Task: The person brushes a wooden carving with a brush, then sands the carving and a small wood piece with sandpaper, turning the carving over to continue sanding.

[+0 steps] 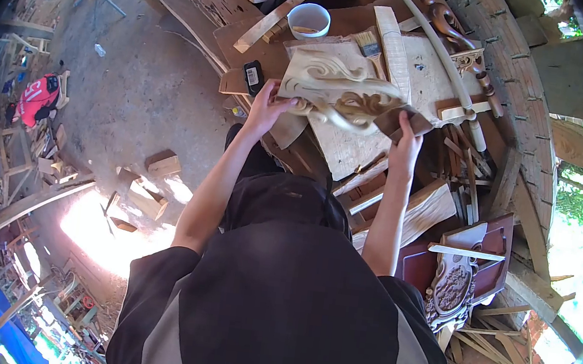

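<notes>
A pale carved wooden piece (331, 86) with scroll shapes lies across the work surface in front of me. My left hand (268, 107) grips its lower left end, thumb on top. At its right end my right hand (406, 139) has its fingers closed on a brown sheet (417, 123), which looks like sandpaper and touches the carving. Beyond the carving are a paintbrush (370, 47) and a white bowl (308, 21). A small black device (253, 78) with a label sits just past my left hand.
Wooden strips (392, 53) and boards lie around the carving. A long curved rod (439, 55) runs along the right. Low on the right stands a dark red panel (418, 268) with carved ornament. Wood offcuts (149, 198) lie on the floor (129, 92) at left.
</notes>
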`<state>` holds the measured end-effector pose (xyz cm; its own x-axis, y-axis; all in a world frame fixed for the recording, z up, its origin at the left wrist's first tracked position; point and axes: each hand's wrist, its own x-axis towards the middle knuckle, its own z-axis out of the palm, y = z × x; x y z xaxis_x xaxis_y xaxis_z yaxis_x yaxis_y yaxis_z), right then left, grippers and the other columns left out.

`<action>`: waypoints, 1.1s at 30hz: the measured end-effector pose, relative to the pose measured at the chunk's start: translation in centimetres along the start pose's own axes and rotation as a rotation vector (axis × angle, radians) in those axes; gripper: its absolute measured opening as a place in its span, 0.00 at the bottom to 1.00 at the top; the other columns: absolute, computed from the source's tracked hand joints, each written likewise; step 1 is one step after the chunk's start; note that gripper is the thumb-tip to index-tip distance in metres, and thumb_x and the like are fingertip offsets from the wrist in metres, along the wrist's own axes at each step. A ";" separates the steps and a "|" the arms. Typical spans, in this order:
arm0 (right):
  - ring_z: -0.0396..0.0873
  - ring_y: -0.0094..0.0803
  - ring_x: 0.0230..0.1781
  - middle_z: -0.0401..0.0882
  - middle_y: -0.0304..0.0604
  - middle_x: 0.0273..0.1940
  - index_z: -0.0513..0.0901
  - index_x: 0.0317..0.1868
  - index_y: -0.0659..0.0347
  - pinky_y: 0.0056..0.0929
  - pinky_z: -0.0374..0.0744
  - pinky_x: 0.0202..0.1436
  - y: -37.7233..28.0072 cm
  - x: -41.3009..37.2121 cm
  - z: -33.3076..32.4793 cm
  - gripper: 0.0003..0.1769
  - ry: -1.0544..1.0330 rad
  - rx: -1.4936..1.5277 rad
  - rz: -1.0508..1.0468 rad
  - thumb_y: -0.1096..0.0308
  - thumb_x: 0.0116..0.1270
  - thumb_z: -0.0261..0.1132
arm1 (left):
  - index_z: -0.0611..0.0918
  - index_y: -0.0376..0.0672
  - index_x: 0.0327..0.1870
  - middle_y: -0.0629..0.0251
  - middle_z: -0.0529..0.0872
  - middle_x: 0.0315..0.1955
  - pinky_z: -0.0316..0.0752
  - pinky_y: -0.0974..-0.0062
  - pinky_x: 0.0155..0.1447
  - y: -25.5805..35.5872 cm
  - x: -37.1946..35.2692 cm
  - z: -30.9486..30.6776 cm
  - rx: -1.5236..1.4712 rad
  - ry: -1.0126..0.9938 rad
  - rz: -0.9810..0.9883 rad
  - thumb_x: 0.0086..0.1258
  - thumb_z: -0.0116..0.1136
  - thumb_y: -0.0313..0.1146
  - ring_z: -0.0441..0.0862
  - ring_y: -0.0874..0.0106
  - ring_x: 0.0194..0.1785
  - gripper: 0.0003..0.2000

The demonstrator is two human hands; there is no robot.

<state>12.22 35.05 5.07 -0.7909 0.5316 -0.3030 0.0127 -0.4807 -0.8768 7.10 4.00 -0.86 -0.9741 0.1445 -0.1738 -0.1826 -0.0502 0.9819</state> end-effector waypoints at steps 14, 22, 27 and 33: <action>0.75 0.30 0.62 0.78 0.44 0.65 0.73 0.66 0.66 0.29 0.71 0.67 2.6 1.1 -3.8 0.24 -0.369 -0.195 -0.167 0.71 0.71 0.65 | 0.82 0.55 0.61 0.63 0.72 0.70 0.71 0.61 0.75 3.9 6.2 1.3 1.044 0.007 1.029 0.61 0.57 0.18 0.63 0.58 0.77 0.27; 0.77 0.28 0.60 0.81 0.44 0.62 0.78 0.60 0.65 0.29 0.72 0.66 6.3 -0.5 -3.6 0.18 -0.138 0.081 0.193 0.72 0.71 0.65 | 0.74 0.52 0.71 0.64 0.68 0.73 0.68 0.65 0.77 1.2 6.6 -0.6 1.252 -0.177 0.798 0.61 0.54 0.16 0.62 0.60 0.78 0.33; 0.85 0.43 0.44 0.87 0.53 0.45 0.84 0.48 0.66 0.37 0.80 0.50 6.3 -0.9 -1.1 0.17 -0.033 -0.770 -0.202 0.62 0.66 0.71 | 0.68 0.48 0.75 0.65 0.61 0.78 0.58 0.45 0.76 0.4 5.0 1.2 1.164 -0.002 0.630 0.72 0.60 0.43 0.55 0.58 0.81 0.30; 0.85 0.56 0.40 0.86 0.57 0.36 0.84 0.47 0.60 0.49 0.80 0.44 4.3 -1.3 5.8 0.18 -0.310 -1.311 -0.351 0.56 0.64 0.70 | 0.60 0.51 0.79 0.71 0.49 0.82 0.50 0.44 0.79 -0.3 4.3 2.6 1.146 0.005 0.436 0.71 0.60 0.51 0.44 0.58 0.83 0.38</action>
<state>9.70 28.26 3.87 -0.9718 0.2296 -0.0533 0.2086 0.7327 -0.6478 3.33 7.17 -1.71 -0.9254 0.3291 0.1879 0.3790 0.8055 0.4555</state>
